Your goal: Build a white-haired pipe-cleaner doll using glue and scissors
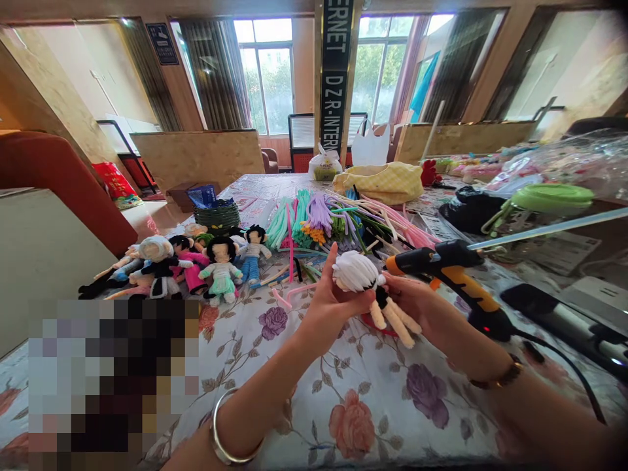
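While the left hand point(330, 297) and right hand point(422, 306) both grasp the white-haired doll point(360, 271), I take it as the clock's centre: glue gun point(471, 288) at three, other dolls point(222, 256) at nine. I'd pinch lightly, sparing the soft hair, and keep knuckles off that close nozzle point(395, 264).

Doll point(360, 275) between left hand point(334, 294) and right hand point(409, 301) looked fuzzy, matt. Glue gun point(466, 288) beside right hand was plastic; bangle point(214, 428) behind left hand, glossy metal. Surface point(284, 418) below looked smooth.
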The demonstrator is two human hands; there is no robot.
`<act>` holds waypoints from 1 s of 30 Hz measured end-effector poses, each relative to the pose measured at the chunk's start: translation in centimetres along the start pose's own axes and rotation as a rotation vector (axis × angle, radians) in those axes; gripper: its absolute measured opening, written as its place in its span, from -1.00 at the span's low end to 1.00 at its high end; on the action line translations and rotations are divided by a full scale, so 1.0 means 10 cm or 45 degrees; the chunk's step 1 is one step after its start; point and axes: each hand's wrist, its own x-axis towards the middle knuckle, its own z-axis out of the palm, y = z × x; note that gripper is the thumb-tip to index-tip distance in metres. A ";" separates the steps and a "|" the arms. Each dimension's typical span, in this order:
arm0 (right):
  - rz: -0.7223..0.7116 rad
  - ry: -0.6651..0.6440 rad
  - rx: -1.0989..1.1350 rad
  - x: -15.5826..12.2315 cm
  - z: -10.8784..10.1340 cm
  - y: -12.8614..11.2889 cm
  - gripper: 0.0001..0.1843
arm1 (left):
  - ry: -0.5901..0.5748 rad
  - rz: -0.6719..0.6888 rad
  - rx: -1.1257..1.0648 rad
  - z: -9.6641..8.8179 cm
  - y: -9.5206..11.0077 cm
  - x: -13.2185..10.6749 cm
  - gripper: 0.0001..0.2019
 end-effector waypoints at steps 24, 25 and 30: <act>-0.462 0.072 -0.411 0.00 0.05 0.11 -0.61 | 0.283 0.193 0.284 -0.01 0.05 0.05 -0.48; -0.471 0.084 -0.469 -0.02 0.06 0.10 -0.58 | 0.302 0.199 0.349 -0.01 0.04 0.04 -0.49; -0.610 0.154 -0.675 -0.05 0.09 0.09 -0.54 | 0.324 0.134 0.429 -0.05 0.01 0.04 -0.53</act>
